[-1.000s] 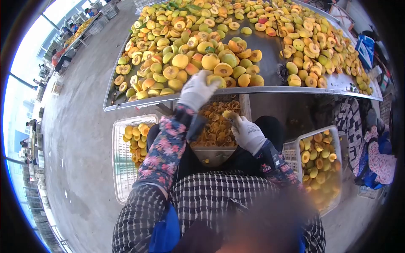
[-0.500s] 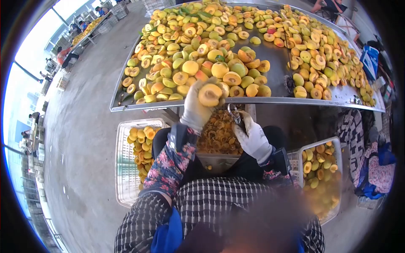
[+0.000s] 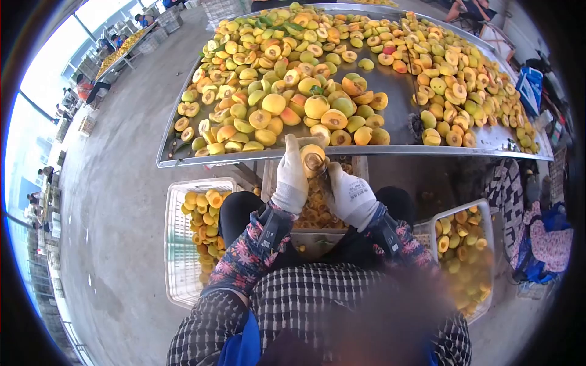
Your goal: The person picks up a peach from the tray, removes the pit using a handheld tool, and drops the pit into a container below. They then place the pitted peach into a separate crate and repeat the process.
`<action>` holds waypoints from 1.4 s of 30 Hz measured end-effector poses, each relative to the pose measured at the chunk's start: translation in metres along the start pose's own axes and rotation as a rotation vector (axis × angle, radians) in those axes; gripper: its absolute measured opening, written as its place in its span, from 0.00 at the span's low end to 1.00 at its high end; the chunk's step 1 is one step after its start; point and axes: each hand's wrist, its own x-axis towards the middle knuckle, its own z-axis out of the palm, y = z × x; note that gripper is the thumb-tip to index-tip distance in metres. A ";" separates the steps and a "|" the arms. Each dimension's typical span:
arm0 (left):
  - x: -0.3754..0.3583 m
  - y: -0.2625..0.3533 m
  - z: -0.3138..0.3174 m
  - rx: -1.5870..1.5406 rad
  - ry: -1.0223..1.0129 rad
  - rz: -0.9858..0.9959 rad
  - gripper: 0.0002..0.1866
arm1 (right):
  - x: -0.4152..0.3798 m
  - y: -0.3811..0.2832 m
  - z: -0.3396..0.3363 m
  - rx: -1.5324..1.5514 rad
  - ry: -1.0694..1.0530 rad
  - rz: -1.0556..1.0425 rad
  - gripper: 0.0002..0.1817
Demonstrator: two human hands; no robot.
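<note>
My left hand [image 3: 291, 178], in a white glove, is closed around a yellow peach half [image 3: 314, 157], its cut face turned up toward me. My right hand [image 3: 351, 195], also gloved, grips a small metal pitting tool [image 3: 321, 166]. The tool's end is at the middle of the cut face, and my fingers partly hide it. Both hands are close together in front of the table's near edge. Beneath them stands a bin [image 3: 326, 232] holding brownish-orange scraps. Many whole and halved peaches [image 3: 274, 104] are heaped on the metal table [image 3: 397, 91] beyond.
At my left is a white crate [image 3: 177, 268] with peach halves along its right side. Another crate [image 3: 489, 244] of halves stands at my right. Bundled clothing [image 3: 546, 244] lies further right. Other people work at a distant table [image 3: 122, 52] at upper left.
My left hand has come down and nearer with the peach half. My right hand has moved left, bringing the pitting tool from apart onto the cut face.
</note>
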 end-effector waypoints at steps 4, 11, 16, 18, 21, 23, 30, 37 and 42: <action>0.005 -0.013 -0.010 0.095 -0.034 0.015 0.32 | 0.000 0.017 0.002 -0.068 -0.017 -0.083 0.15; 0.007 -0.013 -0.010 0.102 -0.036 0.087 0.30 | -0.003 0.015 0.011 0.192 -0.002 -0.028 0.15; 0.009 -0.009 -0.026 -0.251 -0.286 -0.111 0.22 | -0.008 0.019 -0.004 0.155 0.065 -0.187 0.18; 0.009 -0.006 -0.026 -0.391 -0.280 -0.154 0.22 | -0.011 0.022 0.001 0.358 0.127 -0.127 0.19; 0.011 -0.016 -0.020 -0.483 -0.276 -0.150 0.26 | -0.011 0.018 0.002 0.545 0.256 0.002 0.19; 0.007 -0.023 -0.014 -0.484 -0.391 -0.112 0.28 | -0.004 0.017 0.009 0.527 0.308 0.044 0.18; 0.014 -0.038 -0.014 -0.491 -0.355 -0.178 0.21 | 0.006 0.013 0.004 0.518 0.278 0.036 0.20; 0.008 -0.015 -0.004 -0.445 -0.019 -0.087 0.23 | -0.011 0.008 -0.002 0.618 0.121 -0.044 0.18; -0.003 -0.015 0.003 -0.403 -0.048 -0.044 0.23 | -0.013 0.004 0.009 0.322 0.199 -0.006 0.13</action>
